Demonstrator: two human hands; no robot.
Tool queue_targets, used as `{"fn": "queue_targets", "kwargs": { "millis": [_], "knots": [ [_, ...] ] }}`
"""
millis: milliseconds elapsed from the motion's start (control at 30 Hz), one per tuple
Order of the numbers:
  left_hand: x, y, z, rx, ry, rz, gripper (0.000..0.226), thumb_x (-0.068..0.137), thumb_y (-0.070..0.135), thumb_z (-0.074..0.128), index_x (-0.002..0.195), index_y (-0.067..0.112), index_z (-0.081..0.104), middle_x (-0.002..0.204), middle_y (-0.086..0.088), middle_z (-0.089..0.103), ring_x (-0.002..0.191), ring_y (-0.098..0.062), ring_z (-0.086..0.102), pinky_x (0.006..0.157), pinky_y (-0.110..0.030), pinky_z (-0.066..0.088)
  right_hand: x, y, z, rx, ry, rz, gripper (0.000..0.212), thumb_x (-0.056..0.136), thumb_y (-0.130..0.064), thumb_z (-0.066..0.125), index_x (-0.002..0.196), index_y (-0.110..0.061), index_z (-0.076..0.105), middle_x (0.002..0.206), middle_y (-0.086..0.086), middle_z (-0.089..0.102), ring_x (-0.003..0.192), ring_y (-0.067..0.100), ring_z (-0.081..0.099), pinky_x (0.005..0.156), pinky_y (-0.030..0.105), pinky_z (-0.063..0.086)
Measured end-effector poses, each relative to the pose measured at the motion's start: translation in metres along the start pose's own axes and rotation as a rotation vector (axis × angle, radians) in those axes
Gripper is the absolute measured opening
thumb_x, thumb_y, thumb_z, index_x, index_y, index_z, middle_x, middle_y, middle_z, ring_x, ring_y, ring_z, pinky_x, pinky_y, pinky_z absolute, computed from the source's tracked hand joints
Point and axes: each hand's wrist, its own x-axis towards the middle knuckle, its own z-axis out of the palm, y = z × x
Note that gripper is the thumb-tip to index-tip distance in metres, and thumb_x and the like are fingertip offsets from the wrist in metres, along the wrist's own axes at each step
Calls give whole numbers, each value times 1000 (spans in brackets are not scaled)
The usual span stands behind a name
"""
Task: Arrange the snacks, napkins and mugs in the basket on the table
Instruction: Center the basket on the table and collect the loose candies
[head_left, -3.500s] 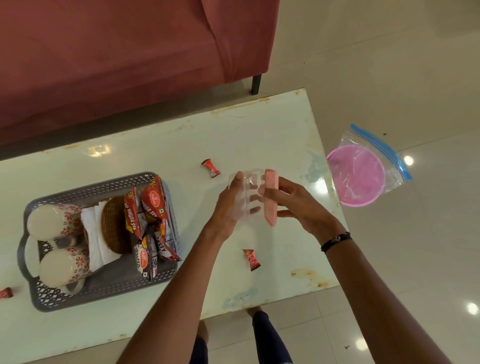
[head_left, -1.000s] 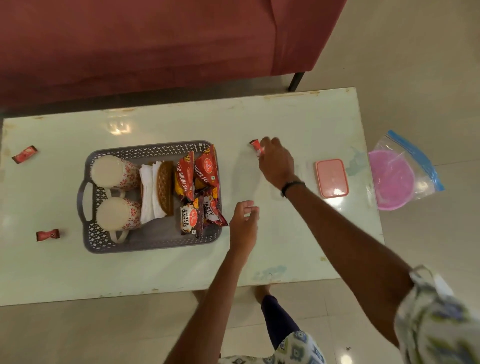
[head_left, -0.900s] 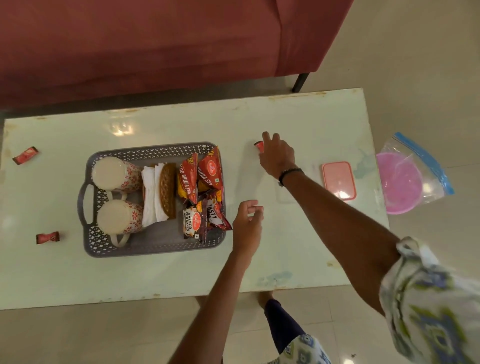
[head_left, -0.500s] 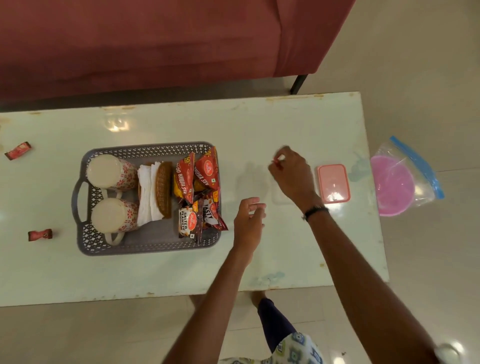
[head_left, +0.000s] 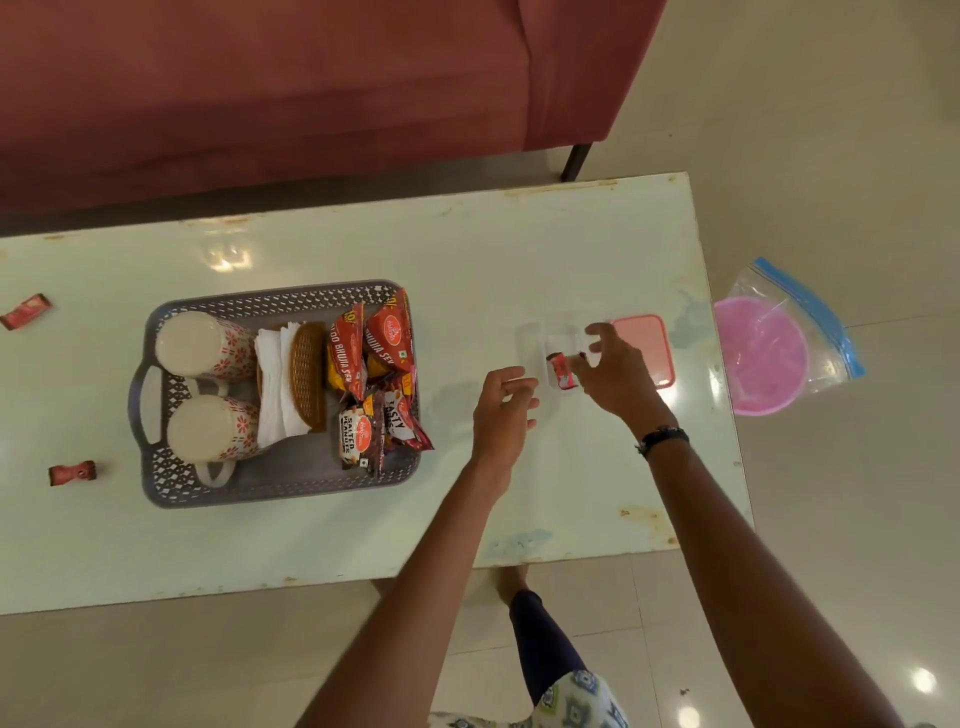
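A grey basket (head_left: 270, 480) stands on the pale table (head_left: 467, 249), left of centre. It holds two flowered mugs (head_left: 195, 345) (head_left: 210, 428), white napkins (head_left: 272, 384), a brown woven piece (head_left: 307, 382) and red snack packets (head_left: 382, 353). To its right stands a small clear box (head_left: 535, 345) with a red candy (head_left: 562, 370) in it. My right hand (head_left: 618, 376) hovers at the box with spread fingers, fingertips at the candy. Between basket and box, my left hand (head_left: 504, 410) hangs loosely curled; whatever is inside it is hidden.
The box's pink lid (head_left: 652, 345) lies just right of my right hand. Two more red candies (head_left: 23, 312) (head_left: 72, 473) lie at the table's left end. A pink bowl in a zip bag (head_left: 763, 358) sits on the floor. A red sofa (head_left: 260, 78) stands behind the table.
The box was opened and set down with its lid beside it. My right hand fetched a candy from farther back and brought it to the box, where its fingers have now spread.
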Motion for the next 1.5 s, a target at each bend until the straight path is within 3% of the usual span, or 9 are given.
{"fn": "queue_targets", "kwargs": {
  "millis": [200, 333, 467, 767, 933, 1067, 1167, 1333, 1500],
  "knots": [
    [-12, 4, -23, -50, 20, 30, 23, 92, 16, 49, 115, 16, 51, 113, -2, 64, 94, -17, 62, 81, -31, 50, -31, -11, 5, 43, 268, -130, 32, 93, -11, 50, 125, -9, 46, 119, 14, 61, 106, 31, 59, 90, 39, 49],
    [-23, 14, -61, -127, 55, 68, 24, 93, 14, 48, 117, 12, 52, 106, -2, 66, 92, -18, 62, 79, -30, 49, -49, -50, 31, 48, 140, -317, 31, 92, -7, 50, 122, -13, 47, 110, 9, 64, 88, 28, 67, 81, 48, 54],
    [-29, 25, -121, -208, 126, 164, 13, 93, 12, 51, 103, 19, 56, 100, -3, 67, 86, -17, 64, 74, -27, 50, -63, -122, 71, 32, 6, -501, 30, 93, -9, 50, 122, -15, 47, 102, 2, 65, 80, 19, 69, 77, 39, 57],
    [-25, 24, -322, -276, 560, 278, 16, 89, 4, 51, 100, 15, 54, 83, -1, 66, 61, -1, 64, 57, -18, 49, -85, -277, 228, -104, -297, -759, 31, 94, -11, 47, 124, -14, 51, 111, 8, 66, 90, 22, 66, 79, 37, 55],
    [-7, -5, -426, -66, 740, 244, 19, 81, 14, 50, 89, 28, 58, 91, -7, 67, 88, -31, 66, 77, -44, 55, -85, -335, 317, -134, -393, -740, 26, 92, -13, 47, 117, -18, 53, 103, 2, 65, 89, 23, 65, 82, 43, 54],
    [14, -26, -480, 121, 889, 100, 23, 83, 2, 51, 105, 4, 59, 103, -18, 52, 91, -30, 54, 83, -31, 44, -73, -364, 373, -154, -440, -738, 25, 91, -14, 47, 116, -17, 53, 97, -2, 61, 87, 27, 67, 81, 44, 54],
    [27, -41, -498, 118, 983, 34, 25, 83, 5, 57, 108, 3, 55, 114, -20, 41, 88, -27, 51, 85, -36, 45, -61, -373, 405, -169, -449, -720, 24, 91, -17, 48, 114, -20, 54, 100, -1, 64, 88, 26, 67, 81, 43, 54],
    [48, -52, -512, 121, 914, 3, 26, 83, 15, 61, 106, 6, 55, 119, -16, 37, 78, -29, 55, 80, -34, 47, -42, -380, 441, -231, -479, -723, 24, 91, -17, 48, 114, -20, 53, 102, 0, 65, 88, 26, 67, 82, 43, 54],
    [64, -42, -531, 186, 793, -77, 10, 83, 5, 52, 92, 2, 52, 103, -7, 38, 73, -26, 49, 73, -30, 40, -25, -399, 470, -325, -495, -753, 28, 90, -12, 49, 117, -17, 53, 104, -1, 62, 86, 21, 63, 87, 43, 52]
  ]
}}
